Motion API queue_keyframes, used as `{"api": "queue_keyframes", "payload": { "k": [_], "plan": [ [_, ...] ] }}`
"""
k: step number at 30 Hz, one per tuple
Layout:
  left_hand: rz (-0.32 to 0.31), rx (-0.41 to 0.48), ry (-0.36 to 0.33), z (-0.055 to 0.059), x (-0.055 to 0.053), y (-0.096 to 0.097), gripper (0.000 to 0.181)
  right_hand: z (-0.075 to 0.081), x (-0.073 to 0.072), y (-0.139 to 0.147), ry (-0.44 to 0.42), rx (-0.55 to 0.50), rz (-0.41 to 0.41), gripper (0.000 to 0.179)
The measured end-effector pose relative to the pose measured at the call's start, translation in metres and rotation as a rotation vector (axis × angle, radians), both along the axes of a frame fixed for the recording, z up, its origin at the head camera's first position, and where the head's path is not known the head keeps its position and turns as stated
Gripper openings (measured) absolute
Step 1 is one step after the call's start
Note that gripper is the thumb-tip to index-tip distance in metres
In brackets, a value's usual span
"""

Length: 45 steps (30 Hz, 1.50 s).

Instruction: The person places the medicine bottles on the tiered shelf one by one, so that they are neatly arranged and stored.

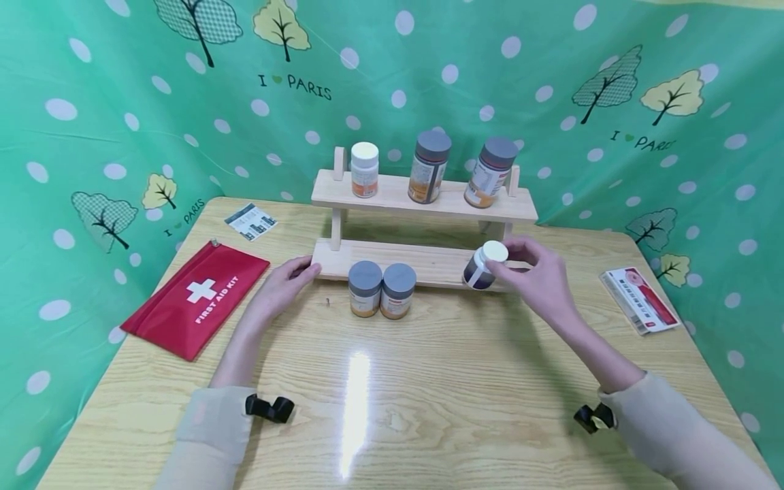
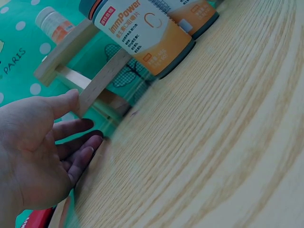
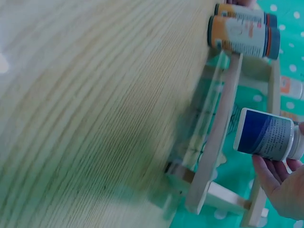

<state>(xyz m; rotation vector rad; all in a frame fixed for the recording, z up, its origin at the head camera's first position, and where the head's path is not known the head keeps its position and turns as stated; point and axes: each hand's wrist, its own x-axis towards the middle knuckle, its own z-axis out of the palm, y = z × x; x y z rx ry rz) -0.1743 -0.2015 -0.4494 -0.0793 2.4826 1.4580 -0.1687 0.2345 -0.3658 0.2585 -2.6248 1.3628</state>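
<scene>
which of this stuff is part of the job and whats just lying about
Likely in use:
small white-capped bottle with dark-blue label, held;
two-tier pale wooden rack;
four grey-lidded cylindrical bottles;
round white bottle with orange label

Apparently lying about:
red zipped first aid pouch;
flat white printed card;
flat red-and-white box

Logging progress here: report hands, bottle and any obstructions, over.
Right hand holds white-capped bottle, tilted, at right end of lower shelf. Left hand touches its left end. Two grey-lidded jars left of bottle, seemingly not blocking.
</scene>
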Motion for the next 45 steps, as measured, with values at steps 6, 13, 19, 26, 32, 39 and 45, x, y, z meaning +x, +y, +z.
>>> {"api": "queue_keyframes", "payload": {
  "k": [6, 13, 19, 26, 32, 39, 45],
  "plan": [
    [-0.007, 0.008, 0.003, -0.001, -0.001, 0.000, 0.079, -0.004, -0.012, 0.003, -0.021, 0.004, -0.044, 0.038],
    [-0.006, 0.005, 0.000, -0.001, -0.001, 0.000, 0.078, -0.009, -0.020, 0.005, -0.024, 0.002, -0.056, 0.037],
    [-0.004, 0.007, 0.007, -0.001, 0.000, 0.001, 0.076, -0.013, -0.025, 0.005, -0.044, -0.003, -0.052, 0.040],
    [-0.001, -0.002, 0.002, -0.001, 0.000, 0.000, 0.077, -0.016, -0.028, 0.004, -0.052, -0.006, -0.051, 0.041],
    [0.002, -0.001, 0.002, 0.000, 0.001, 0.000, 0.077, -0.016, -0.028, 0.004, -0.035, -0.005, -0.043, 0.040],
    [0.002, 0.001, 0.006, -0.001, 0.001, 0.000, 0.078, -0.016, -0.027, 0.003, -0.027, 0.016, -0.065, 0.042],
    [-0.003, -0.003, 0.016, -0.001, 0.000, 0.000, 0.076, -0.016, -0.027, 0.003, -0.045, 0.019, -0.089, 0.044]
  ]
}}
